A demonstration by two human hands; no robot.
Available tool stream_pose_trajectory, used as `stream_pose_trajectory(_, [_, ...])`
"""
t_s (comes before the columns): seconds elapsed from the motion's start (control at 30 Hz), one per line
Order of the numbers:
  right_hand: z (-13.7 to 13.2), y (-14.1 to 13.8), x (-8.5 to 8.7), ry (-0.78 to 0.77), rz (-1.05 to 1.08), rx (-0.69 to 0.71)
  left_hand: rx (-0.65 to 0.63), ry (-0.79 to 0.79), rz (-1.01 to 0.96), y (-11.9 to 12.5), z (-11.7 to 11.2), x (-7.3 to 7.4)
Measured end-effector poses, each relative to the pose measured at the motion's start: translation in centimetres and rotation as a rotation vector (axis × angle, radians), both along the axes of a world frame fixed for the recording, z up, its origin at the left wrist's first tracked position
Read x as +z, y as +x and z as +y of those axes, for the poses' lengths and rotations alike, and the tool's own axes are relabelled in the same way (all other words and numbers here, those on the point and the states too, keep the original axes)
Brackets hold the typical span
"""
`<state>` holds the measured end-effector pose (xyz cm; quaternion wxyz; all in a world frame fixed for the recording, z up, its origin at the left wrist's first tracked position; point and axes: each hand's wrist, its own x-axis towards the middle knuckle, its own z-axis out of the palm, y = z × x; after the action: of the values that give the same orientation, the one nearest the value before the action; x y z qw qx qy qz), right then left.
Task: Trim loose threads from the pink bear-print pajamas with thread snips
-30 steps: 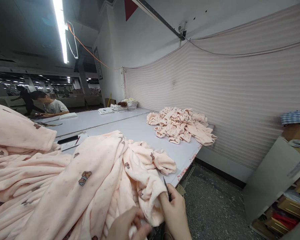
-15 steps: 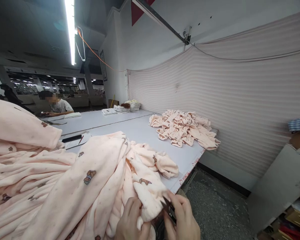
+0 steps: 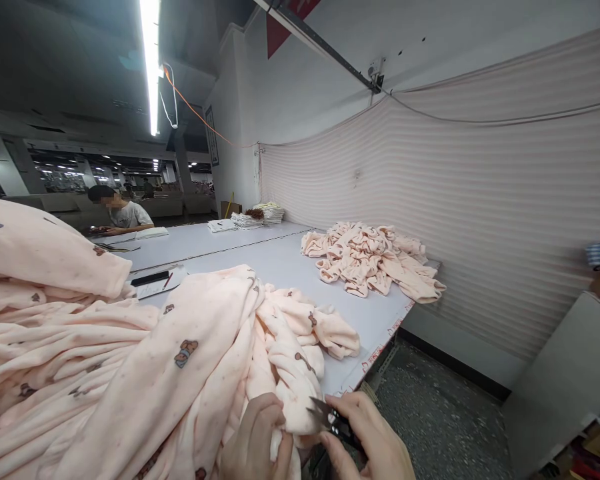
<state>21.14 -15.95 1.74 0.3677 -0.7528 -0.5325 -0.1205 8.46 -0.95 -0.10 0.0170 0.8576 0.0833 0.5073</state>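
Low in the view, my left hand (image 3: pixel 256 440) pinches the edge of a pale pink fleece garment (image 3: pixel 300 393) printed with small brown bears. Beside it, my right hand (image 3: pixel 370 437) is closed around black thread snips (image 3: pixel 337 423). The two pointed blades stand apart and face left, right against the fleece near my left fingers. More of the same pink fabric (image 3: pixel 180 373) lies bunched over the table to the left, in large folds. The part of the cloth under my hands is partly hidden.
A second heap of pink garments (image 3: pixel 370 257) lies farther back on the white table (image 3: pixel 260 253). A black phone (image 3: pixel 150 279) rests on paper at left. Stacked white cloths (image 3: pixel 247 220) sit at the back. Another person (image 3: pixel 125 213) leans over the far table. A grey cabinet (image 3: pixel 555 387) stands right.
My right hand has shifted slightly right and turned, so the snips show more fully. My left hand has moved a little left, still on the fleece. The view has shifted slightly.
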Motion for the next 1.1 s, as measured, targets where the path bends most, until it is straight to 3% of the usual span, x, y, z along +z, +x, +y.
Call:
stream_pose_trajectory(0.13, [0.5,-1.0,0.7,-0.031,-0.171,-0.099,0.001,0.064,0.028,-0.2,0.4,-1.3])
stream_pose_trajectory(0.23, [1.0,-1.1,0.9,-0.058,-0.186,-0.098,-0.013,0.063,0.054,-0.2,0.5,-1.9])
stream_pose_trajectory(0.4, [0.8,-0.3,-0.3,-0.009,0.032,-0.106,-0.013,0.003,0.047,-0.3,0.8,-1.9])
stream_pose_trajectory(0.5, [0.9,-0.4,-1.9,0.031,0.106,-0.099,-0.085,-0.033,0.065,-0.4,0.9,-1.5])
stream_pose_trajectory(0.57, [1.5,-0.7,-2.6,0.063,0.102,-0.148,-0.146,-0.222,0.123,-0.3,0.7,-0.7])
stream_pose_trajectory(0.63, [2.5,-0.7,-2.9,0.102,0.143,-0.228,-0.203,-0.583,0.233,-0.2,0.4,0.4])
stream_pose_trajectory(0.7, [3.4,-0.3,-2.6,0.104,0.228,-0.278,-0.269,-0.960,0.345,0.0,0.3,1.7])
stream_pose_trajectory(0.8, [4.1,0.4,-1.4,0.006,0.321,-0.273,-0.374,-1.310,0.406,0.0,0.6,3.3])
stream_pose_trajectory(0.9, [3.4,0.6,-0.4,-0.080,0.351,-0.121,-0.463,-1.476,0.352,-0.2,1.1,3.9])
stream_pose_trajectory(1.0, [2.1,0.2,0.0,-0.111,0.319,0.027,-0.504,-1.545,0.302,-0.2,1.4,3.7])
stream_pose_trajectory(1.1, [1.4,-0.2,0.0,-0.138,0.225,0.006,-0.532,-1.586,0.304,-0.1,1.5,3.3])
